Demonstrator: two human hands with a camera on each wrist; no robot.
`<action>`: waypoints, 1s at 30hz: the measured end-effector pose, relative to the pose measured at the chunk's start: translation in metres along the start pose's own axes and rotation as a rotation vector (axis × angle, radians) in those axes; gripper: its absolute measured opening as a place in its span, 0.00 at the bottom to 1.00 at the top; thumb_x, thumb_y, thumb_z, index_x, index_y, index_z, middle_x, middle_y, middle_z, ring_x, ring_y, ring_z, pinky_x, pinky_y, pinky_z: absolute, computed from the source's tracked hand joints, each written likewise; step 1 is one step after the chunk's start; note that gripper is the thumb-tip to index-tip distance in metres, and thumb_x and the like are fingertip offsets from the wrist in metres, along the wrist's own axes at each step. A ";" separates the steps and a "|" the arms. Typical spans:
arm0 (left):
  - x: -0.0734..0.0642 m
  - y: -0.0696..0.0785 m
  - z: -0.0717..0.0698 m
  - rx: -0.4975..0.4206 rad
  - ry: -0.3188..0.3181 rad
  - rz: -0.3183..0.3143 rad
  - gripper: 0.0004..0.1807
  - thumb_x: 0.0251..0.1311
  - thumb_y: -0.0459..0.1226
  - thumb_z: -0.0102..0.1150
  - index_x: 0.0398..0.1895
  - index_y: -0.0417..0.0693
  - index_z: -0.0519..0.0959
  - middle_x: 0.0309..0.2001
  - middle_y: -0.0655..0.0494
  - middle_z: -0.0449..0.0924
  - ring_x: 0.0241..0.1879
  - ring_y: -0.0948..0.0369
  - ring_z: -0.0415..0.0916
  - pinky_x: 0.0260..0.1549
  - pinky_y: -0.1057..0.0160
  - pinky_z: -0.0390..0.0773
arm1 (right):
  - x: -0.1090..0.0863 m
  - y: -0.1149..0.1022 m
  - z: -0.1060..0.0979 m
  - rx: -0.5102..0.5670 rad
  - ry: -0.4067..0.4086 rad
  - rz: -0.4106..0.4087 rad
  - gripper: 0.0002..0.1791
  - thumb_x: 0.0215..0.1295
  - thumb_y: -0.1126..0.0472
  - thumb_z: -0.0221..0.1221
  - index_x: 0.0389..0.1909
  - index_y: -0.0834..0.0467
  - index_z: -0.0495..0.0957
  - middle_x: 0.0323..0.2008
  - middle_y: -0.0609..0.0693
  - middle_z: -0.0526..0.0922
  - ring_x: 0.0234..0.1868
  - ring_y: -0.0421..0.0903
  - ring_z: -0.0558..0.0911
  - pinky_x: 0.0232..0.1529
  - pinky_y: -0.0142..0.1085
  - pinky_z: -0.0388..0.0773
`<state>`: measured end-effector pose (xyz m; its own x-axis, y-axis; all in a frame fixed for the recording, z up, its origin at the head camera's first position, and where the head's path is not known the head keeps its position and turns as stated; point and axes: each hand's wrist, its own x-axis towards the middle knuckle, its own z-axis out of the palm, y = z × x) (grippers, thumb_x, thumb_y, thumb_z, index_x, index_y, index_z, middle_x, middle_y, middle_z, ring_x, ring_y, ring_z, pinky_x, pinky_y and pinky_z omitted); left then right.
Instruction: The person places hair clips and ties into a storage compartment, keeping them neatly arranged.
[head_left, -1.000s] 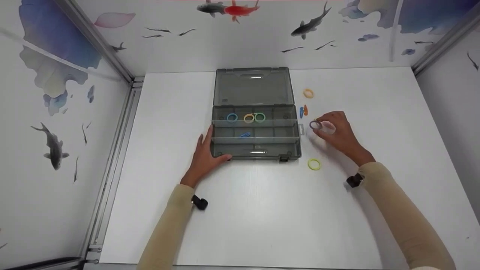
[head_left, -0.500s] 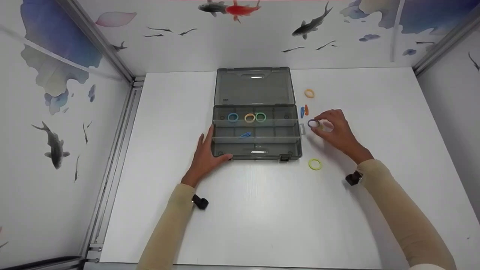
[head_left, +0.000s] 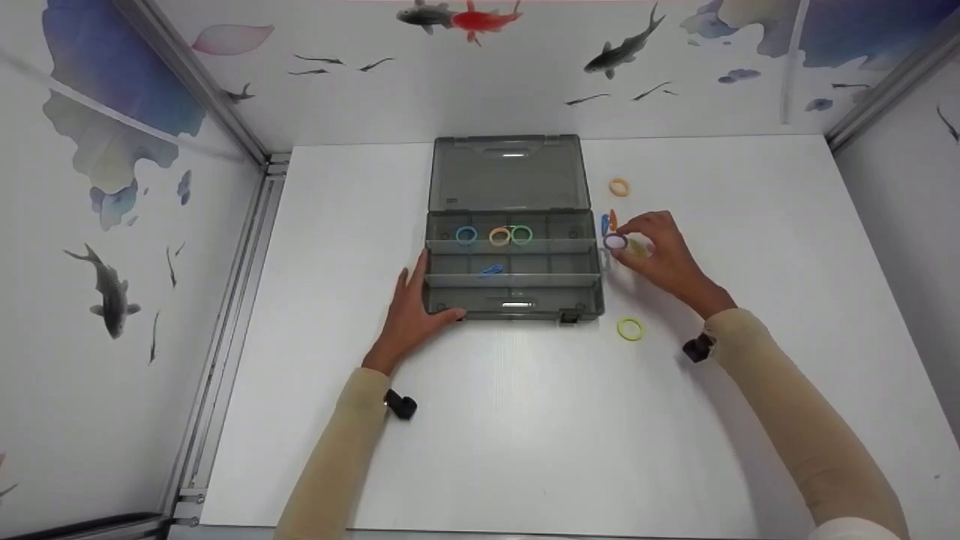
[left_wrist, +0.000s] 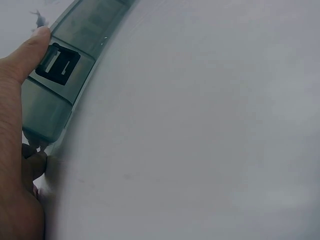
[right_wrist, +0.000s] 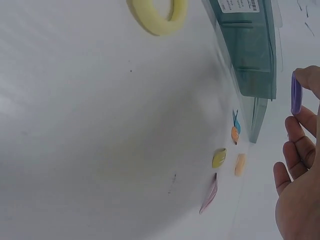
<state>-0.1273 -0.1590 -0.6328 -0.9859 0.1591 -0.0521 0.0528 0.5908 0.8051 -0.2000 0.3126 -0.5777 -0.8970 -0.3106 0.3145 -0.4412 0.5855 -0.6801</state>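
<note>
My left hand point(head_left: 405, 322) holds the front left corner of a smoky grey divided storage box point(head_left: 514, 298). Its thumb lies at the front edge, its fingers along the left side. In the left wrist view the thumb is beside the dark latch point(left_wrist: 59, 64). Between thumb and forefinger my right hand point(head_left: 664, 255) pinches a purple hair tie point(right_wrist: 297, 95), raised just off the box's right side. The back row has a blue, a peach and a green hair tie point(head_left: 521, 243); a blue hair clip point(head_left: 491, 269) lies in the middle row.
Right of the box lie an orange hair tie point(head_left: 619, 187), a blue clip point(head_left: 605, 223), an orange clip point(head_left: 613, 219) and a yellow-green hair tie point(head_left: 630, 339). A yellow clip point(right_wrist: 219, 158) and a pink clip point(right_wrist: 209, 194) lie near my right hand. The lid point(head_left: 510, 176) is folded back.
My right hand has moved left and slightly away from me, bringing the purple hair tie closer to the box's right side. The left hand and box stay put.
</note>
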 end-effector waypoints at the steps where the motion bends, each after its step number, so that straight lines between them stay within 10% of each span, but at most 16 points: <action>1: 0.000 0.000 0.000 -0.001 0.001 0.001 0.71 0.57 0.68 0.77 0.93 0.67 0.40 0.89 0.39 0.47 0.88 0.36 0.37 0.76 0.22 0.54 | 0.002 0.000 0.001 0.002 -0.001 -0.008 0.15 0.65 0.68 0.78 0.50 0.65 0.88 0.50 0.60 0.85 0.58 0.55 0.72 0.61 0.51 0.66; 30: 0.001 -0.002 0.001 -0.015 0.015 -0.003 0.72 0.54 0.70 0.78 0.93 0.69 0.41 0.90 0.41 0.46 0.88 0.35 0.38 0.76 0.23 0.55 | 0.038 -0.011 0.030 -0.002 -0.107 -0.103 0.14 0.68 0.65 0.77 0.50 0.65 0.87 0.51 0.63 0.83 0.55 0.59 0.72 0.59 0.53 0.67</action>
<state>-0.1284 -0.1587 -0.6351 -0.9883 0.1452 -0.0459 0.0473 0.5793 0.8137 -0.2289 0.2718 -0.5785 -0.8389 -0.4472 0.3104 -0.5311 0.5475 -0.6466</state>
